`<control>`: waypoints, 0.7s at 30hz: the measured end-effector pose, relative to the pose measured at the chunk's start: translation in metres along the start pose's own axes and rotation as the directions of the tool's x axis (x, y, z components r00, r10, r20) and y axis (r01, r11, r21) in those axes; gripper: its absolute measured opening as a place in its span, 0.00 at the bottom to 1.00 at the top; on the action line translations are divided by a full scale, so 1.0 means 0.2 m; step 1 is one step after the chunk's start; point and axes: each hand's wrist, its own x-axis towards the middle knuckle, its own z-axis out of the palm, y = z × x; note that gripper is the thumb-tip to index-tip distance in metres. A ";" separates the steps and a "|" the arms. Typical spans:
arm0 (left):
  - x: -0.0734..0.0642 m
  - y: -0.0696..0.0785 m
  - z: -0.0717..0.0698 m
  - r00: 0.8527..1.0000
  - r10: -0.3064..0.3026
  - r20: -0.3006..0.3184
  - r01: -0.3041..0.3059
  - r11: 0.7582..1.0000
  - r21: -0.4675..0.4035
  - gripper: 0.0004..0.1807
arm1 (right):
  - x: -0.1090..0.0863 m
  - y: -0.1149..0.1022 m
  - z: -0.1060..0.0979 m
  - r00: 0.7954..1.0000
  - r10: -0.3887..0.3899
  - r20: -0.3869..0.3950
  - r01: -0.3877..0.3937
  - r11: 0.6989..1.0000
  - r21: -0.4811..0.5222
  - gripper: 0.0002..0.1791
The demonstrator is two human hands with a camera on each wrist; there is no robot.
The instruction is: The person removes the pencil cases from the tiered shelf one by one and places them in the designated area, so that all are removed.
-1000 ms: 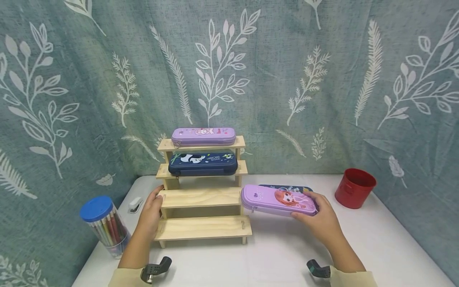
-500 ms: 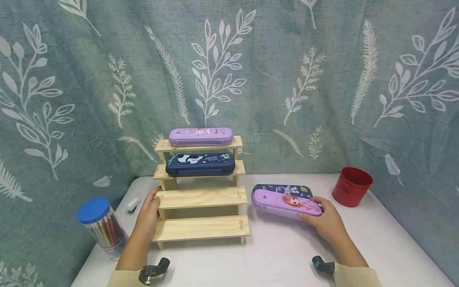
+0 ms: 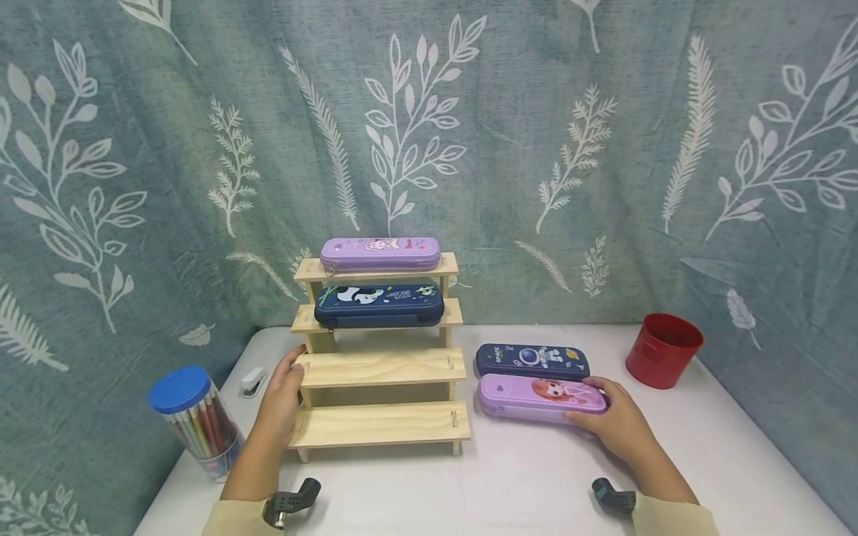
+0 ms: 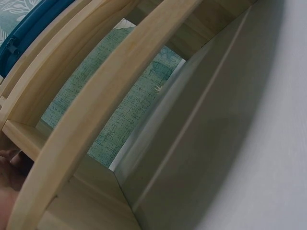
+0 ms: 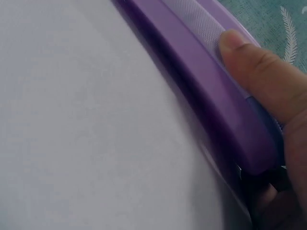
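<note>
My right hand (image 3: 617,420) grips the right end of a light purple pencil case (image 3: 519,394) printed with a red-haired girl. In the right wrist view its thumb lies along the purple pencil case's side (image 5: 206,91), low over the white table. Right behind it lies a dark blue pencil case (image 3: 509,357) with an astronaut. My left hand (image 3: 284,387) holds the left side of a stepped wooden rack (image 3: 382,424), its fingers partly hidden behind the upright. A panda pencil case (image 3: 375,307) rests on the rack's second step from the top, and another purple pencil case (image 3: 382,254) on the top step.
A red bucket (image 3: 660,353) stands at the table's back right. On the left are a tub of pencils (image 3: 201,428) with a blue lid and a small white stapler-like item (image 3: 252,382). A patterned green curtain (image 3: 496,149) hangs behind the white table (image 3: 523,484).
My right hand has carried the purple pencil case right and down, from beside the rack to just in front of the astronaut case, which now shows more. My left hand stays on the rack.
</note>
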 end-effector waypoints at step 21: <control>-0.01 0.00 0.00 1.000 0.002 -0.003 -0.002 1.000 -0.015 0.29 | 0.00 0.02 0.01 0.997 0.068 0.027 -0.068 0.998 -0.010 0.66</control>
